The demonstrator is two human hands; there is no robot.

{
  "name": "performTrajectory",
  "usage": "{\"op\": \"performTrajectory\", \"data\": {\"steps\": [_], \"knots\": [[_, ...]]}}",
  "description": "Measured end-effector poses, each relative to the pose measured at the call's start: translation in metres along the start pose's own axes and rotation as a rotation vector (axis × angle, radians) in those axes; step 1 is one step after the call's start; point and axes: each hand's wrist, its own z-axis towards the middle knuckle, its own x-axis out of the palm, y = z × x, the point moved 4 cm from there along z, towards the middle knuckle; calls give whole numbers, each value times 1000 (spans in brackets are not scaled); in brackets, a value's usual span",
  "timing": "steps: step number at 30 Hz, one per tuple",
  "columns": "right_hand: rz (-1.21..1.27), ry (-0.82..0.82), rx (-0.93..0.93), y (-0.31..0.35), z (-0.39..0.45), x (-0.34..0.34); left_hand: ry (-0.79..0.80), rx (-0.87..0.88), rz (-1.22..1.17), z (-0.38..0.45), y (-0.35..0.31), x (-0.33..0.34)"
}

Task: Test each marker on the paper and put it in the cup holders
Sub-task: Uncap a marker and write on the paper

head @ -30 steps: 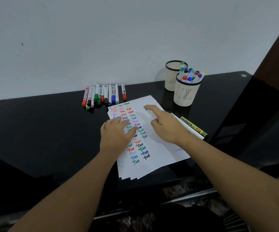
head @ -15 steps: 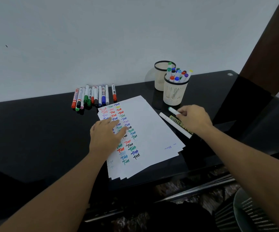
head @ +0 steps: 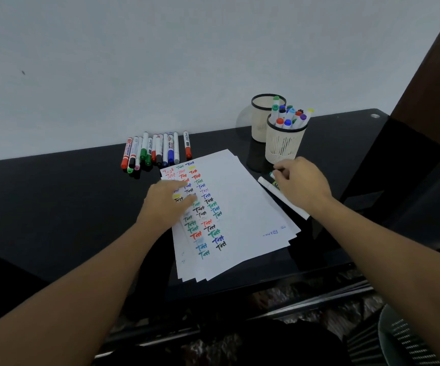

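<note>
A stack of white paper (head: 242,207) lies on the black table, with columns of coloured "Test" marks down its left side. My left hand (head: 167,204) rests flat on those marks, fingers spread. My right hand (head: 302,184) is just right of the paper, its fingers curled around a green-capped, yellow-labelled marker (head: 272,176) that lies on the table. A white marker (head: 283,198) lies beside it, partly under my hand. Two cream mesh cup holders stand behind: the near one (head: 283,145) holds several markers, the far one (head: 259,122) shows one green cap.
A row of several markers (head: 155,151) lies against the white wall, left of the paper. The table's front edge (head: 266,289) runs below the paper. A dark wooden post (head: 430,75) rises at the right, and a mesh chair (head: 409,342) shows at bottom right.
My right hand left the paper and moved right to the two markers beside it, then closed over the green-capped one. My left hand stayed on the paper.
</note>
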Motion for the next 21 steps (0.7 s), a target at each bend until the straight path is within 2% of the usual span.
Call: {"op": "performTrajectory", "data": {"steps": [5,14,21], "knots": [[30,33,-212,55,8,10,81,62,311,4,25,-9],[-58,273,-344,138,63,80,70,91,313,9,35,1],[-207,357,-347,176,106,120,46,87,280,10,35,1]]}}
